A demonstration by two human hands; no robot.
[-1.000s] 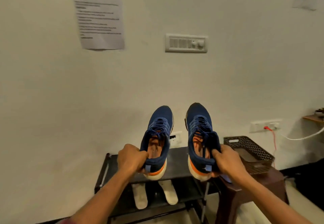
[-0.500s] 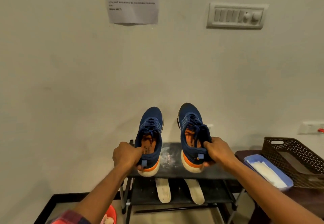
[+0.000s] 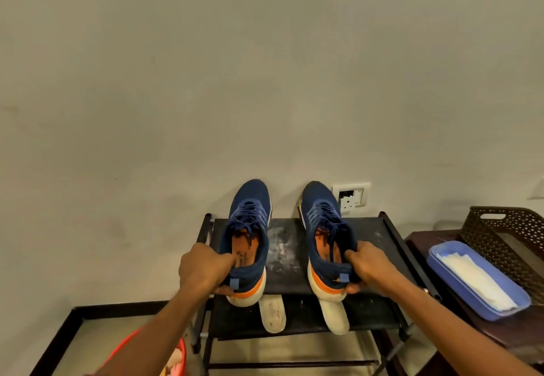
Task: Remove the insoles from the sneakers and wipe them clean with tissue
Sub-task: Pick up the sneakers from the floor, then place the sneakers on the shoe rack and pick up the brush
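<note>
**Both sneakers in hand at the rack**

My left hand (image 3: 203, 269) pinches the heel of the left sneaker (image 3: 247, 240), fingers hooked inside the collar. My right hand (image 3: 368, 266) clamps the right sneaker (image 3: 323, 234) the same way. Both sit lower centre on the shoe rack (image 3: 391, 237). Two pale insoles (image 3: 273, 315) lie on the shelf below. Tissue (image 3: 474, 280) fills the blue tray (image 3: 441, 261), lower right.

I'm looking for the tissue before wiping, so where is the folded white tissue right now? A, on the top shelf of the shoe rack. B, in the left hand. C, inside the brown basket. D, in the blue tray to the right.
D: the white tissue lies in the blue tray right of the shoe rack.
</note>
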